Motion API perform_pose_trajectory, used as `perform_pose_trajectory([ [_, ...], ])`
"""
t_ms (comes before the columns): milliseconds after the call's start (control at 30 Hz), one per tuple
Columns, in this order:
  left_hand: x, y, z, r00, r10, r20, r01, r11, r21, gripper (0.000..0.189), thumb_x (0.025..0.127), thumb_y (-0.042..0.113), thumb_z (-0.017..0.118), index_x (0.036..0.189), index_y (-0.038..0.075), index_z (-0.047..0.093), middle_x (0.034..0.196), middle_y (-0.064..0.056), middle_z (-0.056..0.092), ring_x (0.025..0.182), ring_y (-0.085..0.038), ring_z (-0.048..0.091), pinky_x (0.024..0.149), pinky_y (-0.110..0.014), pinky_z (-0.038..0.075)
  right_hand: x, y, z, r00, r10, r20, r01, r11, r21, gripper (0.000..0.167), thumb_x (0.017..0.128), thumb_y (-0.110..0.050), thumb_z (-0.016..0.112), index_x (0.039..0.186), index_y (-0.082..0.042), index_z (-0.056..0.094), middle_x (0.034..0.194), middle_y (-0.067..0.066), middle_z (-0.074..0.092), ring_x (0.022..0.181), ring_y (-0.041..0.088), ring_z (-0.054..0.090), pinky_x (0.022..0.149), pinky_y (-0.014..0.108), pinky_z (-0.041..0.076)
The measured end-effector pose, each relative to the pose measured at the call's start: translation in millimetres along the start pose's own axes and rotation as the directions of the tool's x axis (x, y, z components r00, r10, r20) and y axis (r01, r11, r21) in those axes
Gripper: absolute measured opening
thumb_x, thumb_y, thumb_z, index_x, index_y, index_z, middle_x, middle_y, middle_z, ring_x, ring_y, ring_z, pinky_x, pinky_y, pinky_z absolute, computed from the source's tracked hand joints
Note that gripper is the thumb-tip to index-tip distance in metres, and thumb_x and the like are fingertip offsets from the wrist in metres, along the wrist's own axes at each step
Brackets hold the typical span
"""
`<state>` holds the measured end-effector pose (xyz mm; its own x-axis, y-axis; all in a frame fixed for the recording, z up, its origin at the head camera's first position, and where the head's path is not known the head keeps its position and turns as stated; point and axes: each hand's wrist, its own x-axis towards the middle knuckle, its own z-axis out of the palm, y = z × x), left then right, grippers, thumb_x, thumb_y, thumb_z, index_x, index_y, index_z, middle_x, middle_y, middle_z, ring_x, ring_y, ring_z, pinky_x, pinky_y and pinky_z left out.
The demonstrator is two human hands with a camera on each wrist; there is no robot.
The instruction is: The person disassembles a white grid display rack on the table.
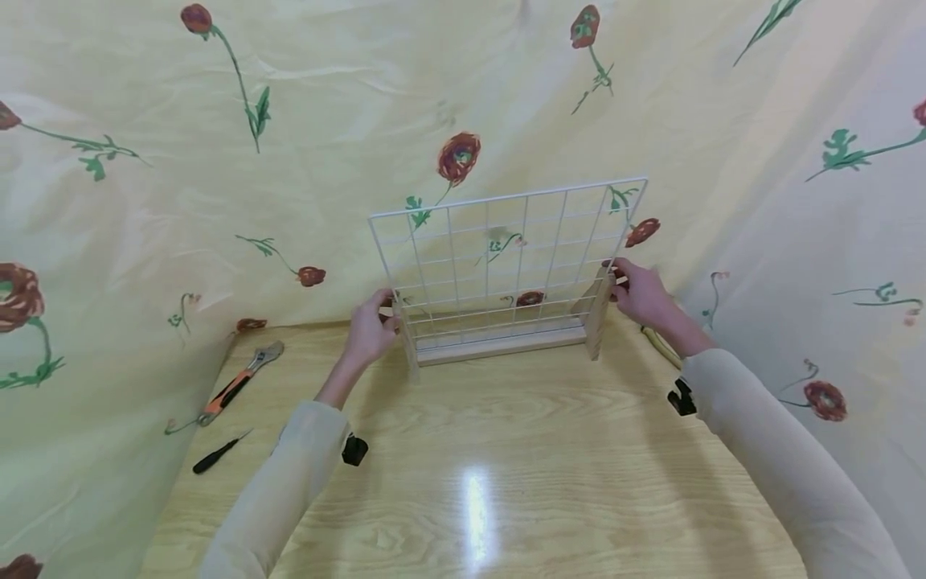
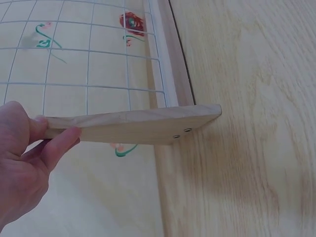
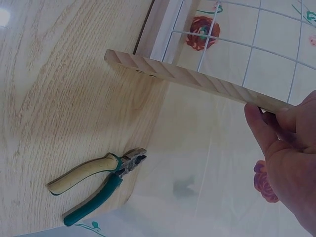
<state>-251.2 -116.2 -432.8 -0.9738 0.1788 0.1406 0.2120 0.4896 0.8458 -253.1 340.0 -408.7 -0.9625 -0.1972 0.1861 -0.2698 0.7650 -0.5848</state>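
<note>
A white wire grid (image 1: 506, 257) stands in a wooden stand at the back of the table, leaning slightly. The stand has a bottom rail (image 1: 502, 344) between two side boards. My left hand (image 1: 370, 328) pinches the upper end of the left side board (image 2: 133, 121) between thumb and fingers. On the other side, my right hand (image 1: 640, 296) pinches the top of the right side board (image 3: 192, 79). Two screw heads (image 2: 181, 133) show low on the outer face of the left board.
An adjustable wrench (image 1: 241, 383) and a black-handled screwdriver (image 1: 220, 453) lie at the left of the table (image 1: 463, 434). Pliers (image 3: 106, 180) with green and cream handles lie right of the stand. Flower-patterned cloth (image 1: 325, 145) hangs behind and at both sides.
</note>
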Motion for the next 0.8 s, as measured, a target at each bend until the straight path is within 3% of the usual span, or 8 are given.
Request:
perform_pose_trajectory([
  [233, -8.0, -1.5, -0.3, 0.999, 0.035, -0.001, -0.035, 0.999, -0.009, 0.046, 0.09, -0.017, 0.057, 0.135, -0.01, 0.05, 0.121, -0.028, 0.06, 0.091, -0.04, 0.068, 0.073, -0.034, 0.062, -3.8, -5.0, -0.6, 1.0, -0.022, -0.005, 0.022, 1.0, 0.001, 0.043, 0.09, 0.015, 0.045, 0.133, 0.012, 0.047, 0.11, 0.038, 0.059, 0.094, 0.05, 0.065, 0.067, 0.036, 0.058],
  [533, -18.4, -3.7, -2.2, 0.996, 0.088, -0.031, -0.087, 0.996, 0.027, 0.04, 0.088, -0.018, 0.059, 0.128, -0.01, 0.054, 0.115, -0.029, 0.063, 0.086, -0.039, 0.069, 0.07, -0.033, 0.062, -11.2, -6.1, 4.8, 0.999, -0.035, -0.021, 0.036, 0.999, 0.037, 0.044, 0.089, 0.018, 0.044, 0.133, 0.014, 0.046, 0.11, 0.04, 0.057, 0.094, 0.053, 0.064, 0.074, 0.048, 0.06],
  [800, -29.6, -4.0, -2.0, 0.994, 0.1, -0.04, -0.099, 0.995, 0.023, 0.041, 0.088, -0.019, 0.06, 0.128, -0.011, 0.053, 0.115, -0.028, 0.062, 0.086, -0.04, 0.069, 0.069, -0.033, 0.062, -17.1, -9.4, 7.3, 0.998, -0.049, -0.031, 0.051, 0.997, 0.056, 0.044, 0.089, 0.018, 0.044, 0.132, 0.013, 0.047, 0.11, 0.039, 0.057, 0.092, 0.051, 0.064, 0.072, 0.044, 0.061],
])
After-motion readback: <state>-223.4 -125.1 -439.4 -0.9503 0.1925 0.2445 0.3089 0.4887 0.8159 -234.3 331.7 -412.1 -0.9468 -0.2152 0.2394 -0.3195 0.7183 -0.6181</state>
